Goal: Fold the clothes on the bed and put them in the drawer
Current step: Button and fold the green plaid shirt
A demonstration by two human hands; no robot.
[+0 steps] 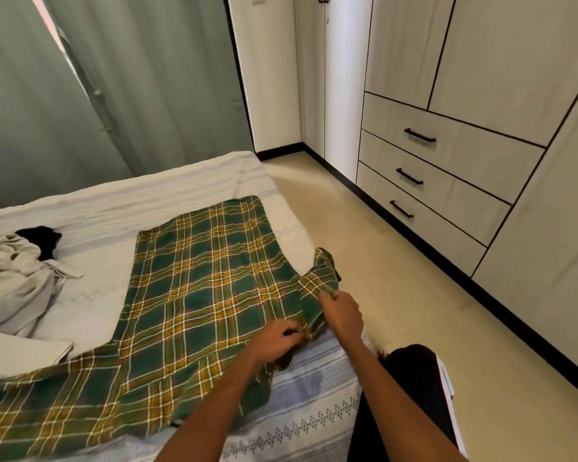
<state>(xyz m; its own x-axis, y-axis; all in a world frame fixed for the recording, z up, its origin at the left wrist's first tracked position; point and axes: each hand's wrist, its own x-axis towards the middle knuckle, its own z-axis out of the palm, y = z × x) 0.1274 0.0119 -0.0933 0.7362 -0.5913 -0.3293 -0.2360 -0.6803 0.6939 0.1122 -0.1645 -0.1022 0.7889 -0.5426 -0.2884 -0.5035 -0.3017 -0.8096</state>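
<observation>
- Left hand (276, 341): fingers curled, pinching the near right edge of the green plaid shirt (194, 295) against the mattress, close to the bed's right side.
- Right hand (342, 313): just beside the left, gripping a bunched sleeve portion of the same shirt; the raised cloth stands up past the bed's edge, over the floor.
- Green plaid shirt: spread mostly flat across the bed (297, 411), yellow and white check lines on green, its lower part reaching the left bottom corner of the view.
- Bed: pale cover with a patterned blue-grey band along the near side.
- Beige garment (17, 285): crumpled, on the left of the bed, apart from the shirt's upper part.
- Black garment (42, 236): small heap touching the beige one at its far end.
- Drawers (447, 181): three fronts with dark bar handles, all closed, in the wardrobe wall across the floor (364, 261) to the right.
- Green curtain (114, 88): hanging behind the bed.
</observation>
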